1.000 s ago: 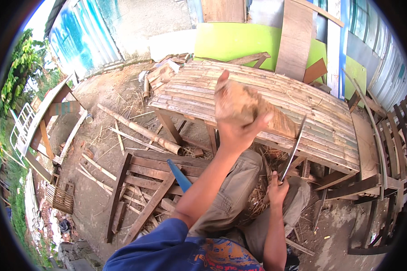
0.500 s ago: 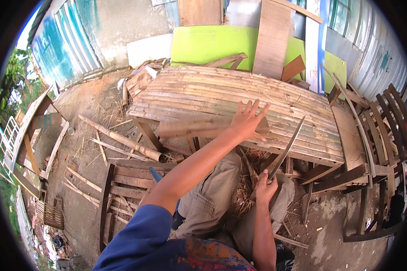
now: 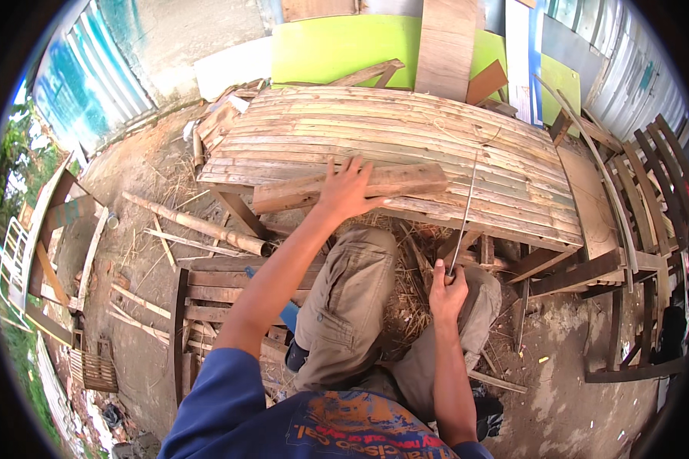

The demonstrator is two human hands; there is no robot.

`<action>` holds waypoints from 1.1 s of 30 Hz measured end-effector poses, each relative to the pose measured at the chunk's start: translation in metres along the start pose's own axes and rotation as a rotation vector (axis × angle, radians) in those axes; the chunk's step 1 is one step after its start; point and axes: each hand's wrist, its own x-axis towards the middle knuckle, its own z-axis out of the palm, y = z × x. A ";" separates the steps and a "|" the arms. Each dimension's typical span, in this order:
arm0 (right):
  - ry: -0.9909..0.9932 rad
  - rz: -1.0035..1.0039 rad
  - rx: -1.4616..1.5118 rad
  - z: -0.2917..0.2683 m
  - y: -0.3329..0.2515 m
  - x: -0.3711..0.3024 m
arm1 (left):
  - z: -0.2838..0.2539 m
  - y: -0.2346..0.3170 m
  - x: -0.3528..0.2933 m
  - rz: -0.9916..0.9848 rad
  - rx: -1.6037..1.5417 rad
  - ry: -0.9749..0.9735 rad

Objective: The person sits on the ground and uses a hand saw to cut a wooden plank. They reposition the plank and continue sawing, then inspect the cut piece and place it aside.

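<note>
Brown wood block (image 3: 409,180): on the bamboo counter (image 3: 321,115), along its near edge, the left end seeming to jut past that edge
Block's long axis: mostly left to right, the right end slightly farther out
Left hand (image 3: 347,190): the nearer one, its grip spread wide, fingers splayed over the block's middle
Right hand (image 3: 448,291): its grip closed around the near end of a long blade (image 3: 465,210)
Blade to block: beyond the right end, apart, pointing outward, roughly crosswise

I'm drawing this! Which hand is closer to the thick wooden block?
Left. The left hand rests on the wooden block; the right hand is apart, to its lower right, holding a blade.
</note>
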 end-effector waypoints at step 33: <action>-0.568 -0.019 0.978 0.154 -0.233 -0.033 | -0.087 -0.139 -0.206 -0.316 -0.432 0.286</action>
